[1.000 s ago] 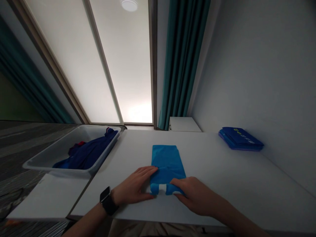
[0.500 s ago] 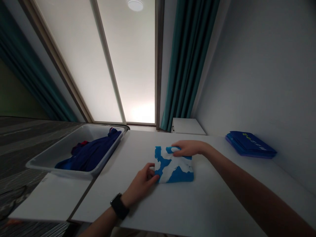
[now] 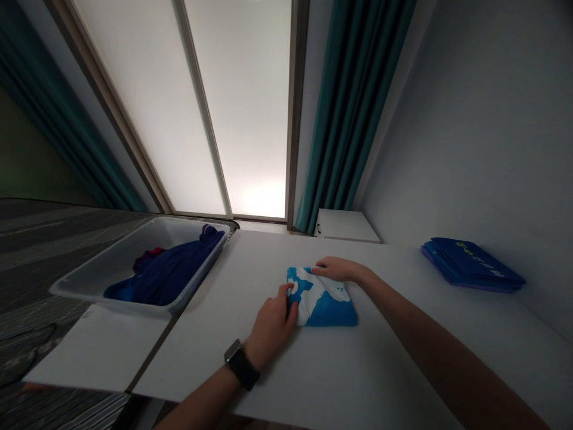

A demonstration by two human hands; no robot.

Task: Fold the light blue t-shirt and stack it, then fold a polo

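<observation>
Folded blue-and-white cloth (image 3: 329, 304) lies mid-frame on the bench (image 3: 403, 358), held between both hands: right hand (image 3: 338, 270) flat on the far edge, grip unpinched; left hand (image 3: 271, 325) curled at the left edge, pinch uncertain.

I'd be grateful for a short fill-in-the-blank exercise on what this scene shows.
1. The folded garment is blue and ____.
2. The right hand rests on the garment's ____ edge.
3. The wristwatch is worn on the person's ____ wrist.
4. The stack of folded blue clothes lies to the ____ of the hands.

Missing words: white; far; left; right.
</observation>
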